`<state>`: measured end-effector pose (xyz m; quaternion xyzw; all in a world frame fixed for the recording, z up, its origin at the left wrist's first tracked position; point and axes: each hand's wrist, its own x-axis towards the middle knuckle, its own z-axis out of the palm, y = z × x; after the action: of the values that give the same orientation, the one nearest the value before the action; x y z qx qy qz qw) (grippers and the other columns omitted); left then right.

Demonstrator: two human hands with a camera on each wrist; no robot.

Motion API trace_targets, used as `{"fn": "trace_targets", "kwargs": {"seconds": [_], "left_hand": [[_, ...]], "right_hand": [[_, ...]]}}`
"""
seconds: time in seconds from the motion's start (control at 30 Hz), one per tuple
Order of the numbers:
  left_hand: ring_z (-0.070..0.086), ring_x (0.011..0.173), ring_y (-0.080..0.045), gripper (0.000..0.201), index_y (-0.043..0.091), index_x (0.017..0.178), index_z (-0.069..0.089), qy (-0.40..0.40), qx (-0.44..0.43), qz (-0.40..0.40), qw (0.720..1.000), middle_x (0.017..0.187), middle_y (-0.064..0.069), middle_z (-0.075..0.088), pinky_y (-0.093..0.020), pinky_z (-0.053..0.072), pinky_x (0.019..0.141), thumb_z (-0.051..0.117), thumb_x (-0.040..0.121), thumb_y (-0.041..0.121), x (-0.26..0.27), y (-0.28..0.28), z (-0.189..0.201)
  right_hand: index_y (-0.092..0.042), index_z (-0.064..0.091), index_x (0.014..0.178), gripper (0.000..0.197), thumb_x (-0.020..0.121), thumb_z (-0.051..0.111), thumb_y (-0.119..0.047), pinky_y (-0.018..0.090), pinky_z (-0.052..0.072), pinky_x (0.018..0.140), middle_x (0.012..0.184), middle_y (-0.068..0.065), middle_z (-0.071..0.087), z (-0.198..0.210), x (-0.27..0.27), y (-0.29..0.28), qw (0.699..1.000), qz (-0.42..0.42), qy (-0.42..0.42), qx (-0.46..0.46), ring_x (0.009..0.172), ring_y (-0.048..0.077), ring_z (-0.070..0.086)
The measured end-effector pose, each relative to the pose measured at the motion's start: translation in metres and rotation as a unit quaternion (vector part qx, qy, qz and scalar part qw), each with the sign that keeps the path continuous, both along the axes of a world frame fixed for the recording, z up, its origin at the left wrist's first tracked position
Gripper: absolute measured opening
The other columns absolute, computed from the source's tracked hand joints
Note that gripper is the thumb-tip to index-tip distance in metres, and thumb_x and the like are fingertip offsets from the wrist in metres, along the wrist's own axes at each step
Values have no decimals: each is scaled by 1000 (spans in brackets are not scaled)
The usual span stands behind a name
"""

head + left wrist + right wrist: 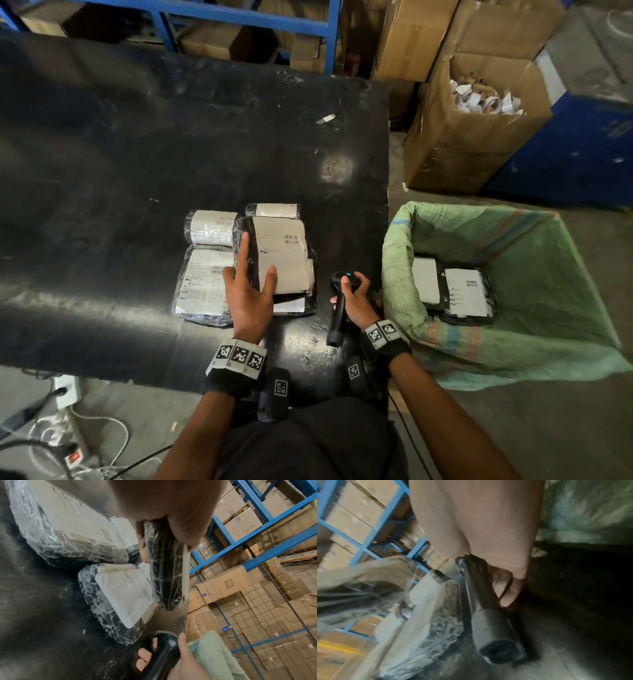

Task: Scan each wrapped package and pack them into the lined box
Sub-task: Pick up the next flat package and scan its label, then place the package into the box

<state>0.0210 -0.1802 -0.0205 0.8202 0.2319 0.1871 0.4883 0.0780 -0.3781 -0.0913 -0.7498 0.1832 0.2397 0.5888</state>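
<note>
My left hand point(251, 286) grips a black plastic-wrapped package point(279, 253) with a white label, lifted off the pile, thumb on the label and fingers behind; the left wrist view shows that package point(164, 566) edge-on in the hand. Several more wrapped packages point(205, 281) lie on the black table point(137, 154) beneath it and to its left. My right hand point(354, 296) grips a black handheld scanner point(339, 305), just right of the pile; the same scanner point(489, 615) fills the right wrist view. The green-lined box point(534, 240) stands to the right with two packages point(466, 294) inside.
An open cardboard box of paper scraps point(479, 99) stands behind the lined box. Blue shelving point(246, 20) with cartons runs along the table's far side. A small white scrap point(325, 119) lies on the table. Cables and a power strip point(73, 455) lie on the floor at lower left.
</note>
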Motion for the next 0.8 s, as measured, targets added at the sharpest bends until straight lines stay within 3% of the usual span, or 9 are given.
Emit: {"fn": "trace_targets", "kwargs": {"seconds": [0.07, 0.13, 0.27, 0.37, 0.43, 0.5, 0.57, 0.7, 0.8], "left_hand": [[45, 92, -11, 78, 44, 155, 27, 1, 1, -4, 1000, 112, -16, 52, -21, 35, 93, 69, 92, 24, 1, -2, 1], [43, 92, -5, 79, 46, 155, 26, -2, 1, -12, 1000, 115, -14, 53, -21, 35, 93, 69, 92, 24, 3, -5, 3], [44, 108, -6, 79, 48, 154, 24, -13, -6, -40, 999, 129, -11, 54, -28, 37, 103, 68, 93, 26, 10, -13, 5], [49, 125, -12, 76, 46, 155, 25, -16, -34, -82, 996, 139, -1, 54, -41, 43, 110, 66, 91, 35, 19, -24, 6], [51, 131, -14, 75, 42, 155, 27, -20, -60, -104, 993, 141, 4, 54, -47, 47, 109, 66, 91, 36, 26, -35, 11], [53, 133, -11, 73, 33, 157, 29, -30, -99, -128, 986, 144, 4, 55, -46, 49, 108, 67, 94, 24, 33, -50, 16], [52, 135, -10, 73, 30, 157, 29, -45, -133, -149, 979, 148, 4, 53, -47, 50, 108, 66, 95, 18, 40, -64, 23], [51, 135, -8, 73, 37, 155, 30, -38, -154, -186, 970, 145, 16, 53, -47, 49, 108, 67, 94, 25, 55, -89, 31], [52, 135, -15, 74, 47, 154, 27, -14, -158, -218, 963, 147, 11, 53, -50, 46, 110, 65, 90, 43, 66, -110, 28]], "right_hand": [[-32, 23, 138, 54, 95, 44, -56, 37, 55, 89, 133, 19, 55, -3, 0, 0, 999, 13, 3, -45, 102, 30, 65], [-26, 23, 147, 59, 97, 41, -53, 39, 41, 106, 140, 20, 49, 3, 0, -4, 993, 39, -18, -108, 123, 35, 54], [-43, 21, 150, 57, 97, 38, -55, 43, 41, 106, 131, 20, 54, 38, -1, -16, 977, 52, -165, -121, 123, 30, 54], [-53, 21, 148, 51, 100, 40, -47, 21, 47, 90, 138, 10, 53, 75, 2, -20, 974, 87, -206, -35, 119, 18, 59], [-54, 20, 148, 52, 101, 42, -43, 17, 51, 82, 135, 0, 57, 89, 5, -20, 970, 115, -215, 3, 112, 7, 64], [-47, 23, 149, 53, 102, 45, -38, 29, 54, 96, 142, -8, 53, 94, 7, -20, 966, 106, -232, 34, 119, 0, 60], [-39, 27, 151, 52, 102, 46, -33, 38, 42, 113, 154, -12, 39, 97, 8, -23, 964, 72, -252, 39, 137, 0, 43], [-33, 33, 150, 48, 104, 44, -22, 30, 34, 118, 152, -18, 35, 105, 11, -44, 960, 7, -278, 33, 138, -11, 34], [-36, 34, 149, 48, 104, 44, -25, 31, 38, 116, 153, -17, 37, 108, 14, -72, 963, -10, -269, 27, 139, -4, 39]]}}
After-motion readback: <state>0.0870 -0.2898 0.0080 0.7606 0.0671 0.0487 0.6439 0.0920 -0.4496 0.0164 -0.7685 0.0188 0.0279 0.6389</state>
